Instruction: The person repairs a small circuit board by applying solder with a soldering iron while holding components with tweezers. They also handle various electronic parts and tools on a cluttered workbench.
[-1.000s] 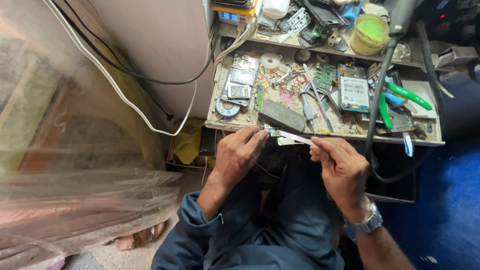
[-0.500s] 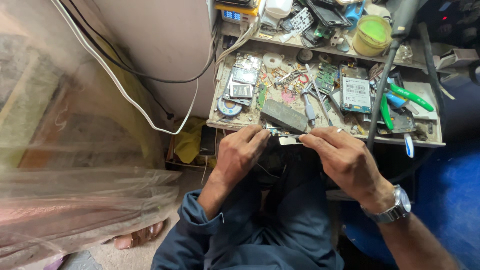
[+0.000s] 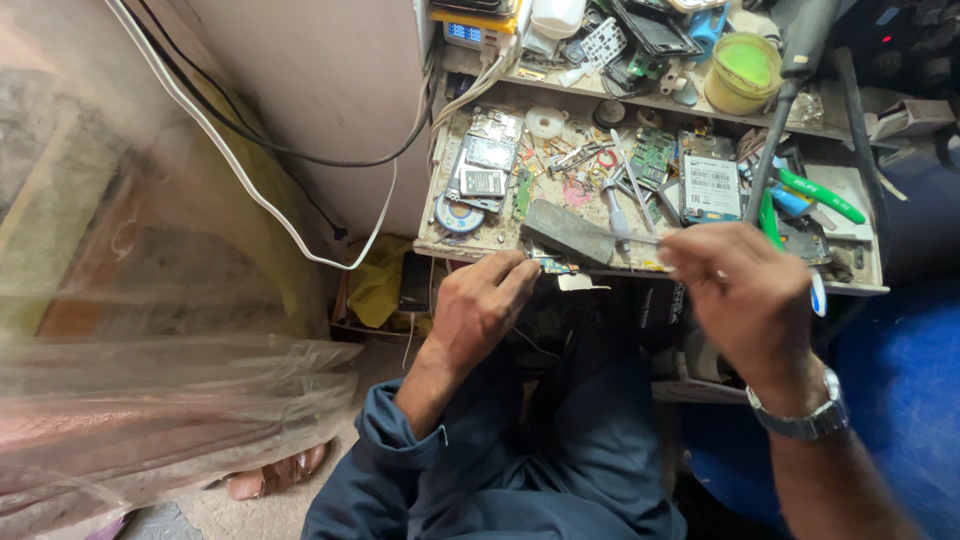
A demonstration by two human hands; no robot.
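My left hand (image 3: pixel 485 305) pinches a small circuit board (image 3: pixel 548 266) at the front edge of the cluttered workbench (image 3: pixel 440 245). My right hand (image 3: pixel 745 295), blurred by motion and wearing a metal wristwatch (image 3: pixel 805 420), holds a thin metal tool (image 3: pixel 625 234). The tool's tip points left over a dark grey rectangular block (image 3: pixel 565 232). The two hands are about a hand's width apart, above my lap in blue clothing.
The bench carries circuit boards (image 3: pixel 485 180), a phone part with a white label (image 3: pixel 712 188), green-handled pliers (image 3: pixel 815 195) and a solder reel (image 3: pixel 458 215). A yellow-green cup (image 3: pixel 742 72) stands on the shelf behind. White and black cables (image 3: pixel 300 200) hang at the left, beside clear plastic sheeting (image 3: pixel 150 400).
My right hand has moved up and to the right with the thin tool, away from my left hand. My left hand has stayed at the bench's front edge.
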